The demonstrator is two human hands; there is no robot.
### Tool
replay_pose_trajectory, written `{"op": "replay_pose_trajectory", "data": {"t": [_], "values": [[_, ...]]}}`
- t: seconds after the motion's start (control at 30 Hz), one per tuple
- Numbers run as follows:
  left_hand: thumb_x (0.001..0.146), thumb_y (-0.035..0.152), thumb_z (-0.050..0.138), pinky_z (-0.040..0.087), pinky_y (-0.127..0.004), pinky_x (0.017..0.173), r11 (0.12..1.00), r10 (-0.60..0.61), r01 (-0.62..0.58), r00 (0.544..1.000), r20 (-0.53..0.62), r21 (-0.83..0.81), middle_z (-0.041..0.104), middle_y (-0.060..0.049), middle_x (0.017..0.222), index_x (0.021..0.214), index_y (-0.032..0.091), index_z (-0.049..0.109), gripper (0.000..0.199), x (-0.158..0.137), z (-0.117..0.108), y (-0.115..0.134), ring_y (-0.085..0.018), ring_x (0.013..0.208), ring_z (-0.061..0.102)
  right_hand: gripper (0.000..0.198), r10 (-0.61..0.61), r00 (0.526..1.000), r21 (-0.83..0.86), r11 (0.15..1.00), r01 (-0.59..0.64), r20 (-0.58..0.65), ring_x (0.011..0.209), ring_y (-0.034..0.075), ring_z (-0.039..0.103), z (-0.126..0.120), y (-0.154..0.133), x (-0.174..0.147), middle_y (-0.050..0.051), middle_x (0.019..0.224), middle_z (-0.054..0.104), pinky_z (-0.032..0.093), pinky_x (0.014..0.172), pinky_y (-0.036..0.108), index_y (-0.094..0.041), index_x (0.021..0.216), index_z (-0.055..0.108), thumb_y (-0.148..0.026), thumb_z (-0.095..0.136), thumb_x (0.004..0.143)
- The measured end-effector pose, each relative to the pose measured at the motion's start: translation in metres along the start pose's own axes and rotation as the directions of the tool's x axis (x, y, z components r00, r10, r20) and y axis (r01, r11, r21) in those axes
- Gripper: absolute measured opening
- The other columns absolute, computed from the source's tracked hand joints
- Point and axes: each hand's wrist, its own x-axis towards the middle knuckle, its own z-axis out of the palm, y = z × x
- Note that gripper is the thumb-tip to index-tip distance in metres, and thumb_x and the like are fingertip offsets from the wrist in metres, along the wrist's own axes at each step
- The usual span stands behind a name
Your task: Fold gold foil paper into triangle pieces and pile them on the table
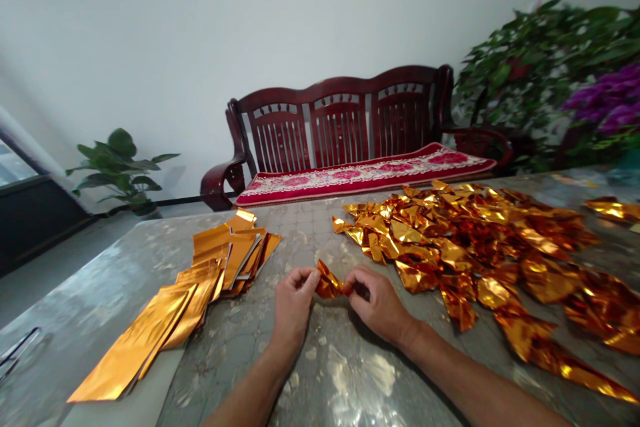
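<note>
Between my two hands is a small folded piece of gold foil paper (329, 283), held just above the table. My left hand (295, 300) pinches its left end between thumb and fingers. The right end is gripped by my right hand (375, 300), fingers curled in. Left of my hands lie flat sheets of gold foil paper (145, 327) in overlapping, fanned stacks. A wide heap of folded gold foil pieces (450, 240) spreads to the right, its near pieces close to my right forearm.
The grey patterned table (240, 373) fills the foreground. A dark thin object (19, 350) lies at its left edge. Behind stands a red-brown wooden bench (340, 120) with a red patterned cushion (360, 177). Potted plants (123, 170) and purple flowers (607, 100) flank it.
</note>
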Motion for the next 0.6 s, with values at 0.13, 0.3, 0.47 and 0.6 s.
{"op": "replay_pose_trajectory", "data": {"t": [0.13,0.3,0.47,0.6], "values": [[0.079,0.040,0.069,0.048,-0.026,0.066,0.993,0.073,-0.070,0.997,-0.025,0.093,0.073,-0.004,0.071,0.076,0.017,0.074,0.023,-0.001,-0.002,0.001,-0.018,0.067,0.065,0.021,0.003,1.000,-0.008,1.000,-0.003,-0.003,0.073,0.016,0.057,-0.003,0.001,0.001,0.001,0.078,0.060,0.043,0.064,0.026,-0.020,0.075,0.059,-0.004,0.049,0.067],[0.082,0.034,0.067,0.044,-0.027,0.066,0.915,0.257,-0.245,0.966,0.004,0.321,0.071,-0.003,0.073,0.076,0.022,0.073,0.015,-0.010,-0.004,0.006,-0.019,0.068,0.062,0.024,-0.099,0.985,-0.052,0.994,0.093,-0.140,0.090,0.020,0.060,-0.011,-0.006,0.006,0.006,0.101,0.064,0.049,0.076,0.032,-0.021,0.100,0.063,-0.012,0.057,0.079],[0.087,0.027,0.063,0.042,-0.029,0.073,0.722,0.474,-0.507,0.858,0.197,0.471,0.070,-0.003,0.075,0.078,0.025,0.072,0.012,-0.025,-0.003,0.015,-0.020,0.075,0.062,0.023,-0.366,0.929,-0.280,0.899,0.338,-0.055,0.097,0.024,0.057,-0.016,-0.024,0.008,0.007,0.103,0.066,0.045,0.087,0.039,-0.023,0.107,0.068,-0.020,0.064,0.085],[0.091,0.025,0.058,0.041,-0.031,0.075,0.506,0.558,-0.620,0.766,0.320,0.600,0.070,-0.004,0.078,0.082,0.025,0.070,0.016,-0.030,-0.004,0.014,-0.021,0.079,0.063,0.011,-0.407,0.909,-0.409,0.816,0.408,0.095,0.092,0.023,0.054,-0.020,-0.030,0.008,0.006,0.094,0.067,0.042,0.082,0.038,-0.022,0.089,0.069,-0.017,0.059,0.088]]}}
